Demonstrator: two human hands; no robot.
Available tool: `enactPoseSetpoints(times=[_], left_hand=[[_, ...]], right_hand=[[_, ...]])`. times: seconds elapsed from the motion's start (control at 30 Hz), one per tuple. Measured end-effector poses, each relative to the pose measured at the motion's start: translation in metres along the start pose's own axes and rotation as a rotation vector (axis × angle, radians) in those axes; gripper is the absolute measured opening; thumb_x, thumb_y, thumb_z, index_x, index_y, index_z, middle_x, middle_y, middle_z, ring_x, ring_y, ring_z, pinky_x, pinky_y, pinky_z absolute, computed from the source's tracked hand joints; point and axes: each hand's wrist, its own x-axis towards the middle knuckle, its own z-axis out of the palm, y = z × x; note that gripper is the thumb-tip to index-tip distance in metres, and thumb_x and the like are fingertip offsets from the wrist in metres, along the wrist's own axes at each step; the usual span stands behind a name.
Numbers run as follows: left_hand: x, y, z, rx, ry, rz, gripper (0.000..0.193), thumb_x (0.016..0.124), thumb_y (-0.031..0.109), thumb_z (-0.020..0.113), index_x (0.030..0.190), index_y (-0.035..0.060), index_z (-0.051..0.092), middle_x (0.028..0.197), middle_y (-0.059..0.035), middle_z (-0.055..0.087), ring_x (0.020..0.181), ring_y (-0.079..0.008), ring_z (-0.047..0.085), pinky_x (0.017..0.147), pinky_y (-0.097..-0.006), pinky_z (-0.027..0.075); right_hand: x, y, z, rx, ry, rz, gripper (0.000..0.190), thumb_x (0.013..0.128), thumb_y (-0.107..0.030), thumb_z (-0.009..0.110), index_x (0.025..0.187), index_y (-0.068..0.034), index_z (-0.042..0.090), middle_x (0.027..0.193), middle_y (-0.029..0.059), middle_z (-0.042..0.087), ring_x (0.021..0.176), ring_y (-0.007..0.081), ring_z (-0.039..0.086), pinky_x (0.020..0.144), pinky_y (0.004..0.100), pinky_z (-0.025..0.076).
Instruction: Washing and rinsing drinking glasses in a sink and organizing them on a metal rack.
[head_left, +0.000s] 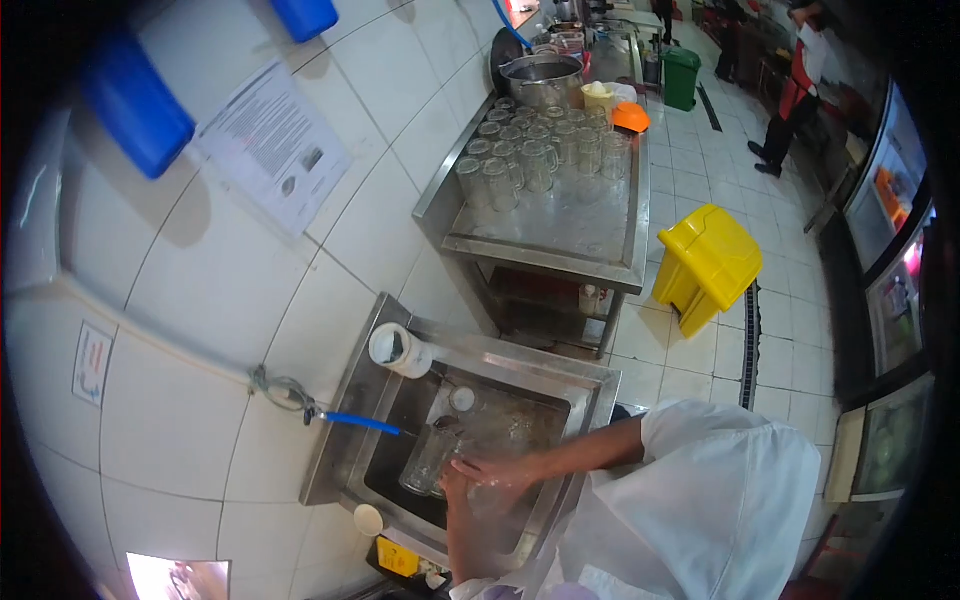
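Note:
Both of my hands are low in a stainless steel sink, close together. My left hand and my right hand meet beside clear glass mugs that lie tilted in the basin; blur hides whether either hand grips a glass. A blue hose runs from a wall tap over the basin's left edge, its end above the glasses. A white plastic container with something dark inside stands at the sink's back left corner. Cloudy water and a small round white item show in the basin.
Beyond the sink stands a steel table with many upturned glass mugs, a large steel pot and an orange bowl. A yellow pedal bin is on the tiled floor. A person in a red apron stands far back right.

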Motion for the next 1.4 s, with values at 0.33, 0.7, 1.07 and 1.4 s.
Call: enactPoseSetpoints(times=[0.33,0.7,1.07,1.4], left_hand=[[0.029,0.071,-0.053,0.433,0.392,0.567,0.031,0.074,0.037,0.062,0.087,0.0104,0.069,0.081,-0.0145,0.068,0.077,-0.036,0.065,0.066,-0.0469,0.051],[0.095,0.523,-0.071,0.928,0.093,0.436,0.018,0.076,0.026,0.065,0.088,0.0155,0.074,0.086,-0.0062,0.07,0.084,-0.0231,0.068,0.066,-0.0366,0.052],[0.182,0.706,0.058,1.499,-0.139,0.63,0.021,0.079,0.021,0.064,0.095,0.0112,0.073,0.088,-0.0046,0.07,0.083,-0.0216,0.067,0.065,-0.0376,0.049],[0.22,0.749,0.082,1.684,-0.136,0.63,0.013,0.069,0.007,0.068,0.081,0.0087,0.073,0.074,-0.0045,0.066,0.068,-0.0251,0.063,0.057,-0.0402,0.044]], right_hand=[[-0.052,0.005,-0.113,-0.054,0.349,-0.138,0.122,0.064,-0.045,0.078,0.144,0.011,0.005,0.146,0.0376,0.011,0.133,0.0471,0.026,0.11,0.0493,0.025],[-0.185,0.145,-0.3,0.261,0.974,0.026,0.121,0.067,-0.048,0.08,0.143,0.013,0.007,0.144,0.033,0.024,0.132,0.0482,0.03,0.109,0.0475,0.029],[-0.272,0.251,-0.342,0.101,1.171,0.563,0.131,0.057,-0.042,0.086,0.146,0.006,0.003,0.145,0.0328,0.022,0.132,0.0462,0.031,0.106,0.0481,0.035],[-0.283,0.328,-0.343,0.165,1.129,0.628,0.133,0.055,-0.041,0.088,0.146,0.005,0.003,0.15,0.0295,0.014,0.137,0.0434,0.022,0.113,0.0469,0.024]])
